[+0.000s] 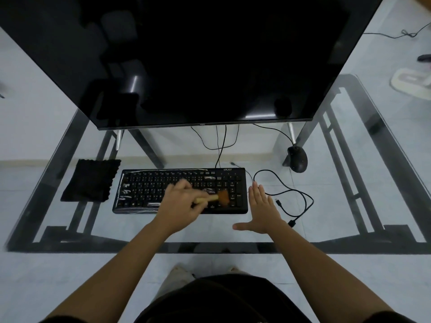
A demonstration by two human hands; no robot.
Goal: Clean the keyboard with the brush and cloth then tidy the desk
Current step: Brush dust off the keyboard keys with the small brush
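Observation:
A black keyboard [149, 190] lies on the glass desk [210, 231], below the monitor. My left hand [182, 201] grips the wooden handle of a small brush [219, 197]; its brown bristles rest on the keys at the keyboard's right part. My right hand [261, 208] lies flat, fingers spread, on the glass just right of the keyboard's edge, holding nothing. A black cloth [92, 180] lies folded on the desk to the left of the keyboard, apart from both hands.
A large dark monitor [198, 59] stands over the back of the desk. A black mouse [298, 159] sits at the back right. A loose black cable [291, 199] coils right of my right hand. Slippers [410, 82] lie on the floor at far right.

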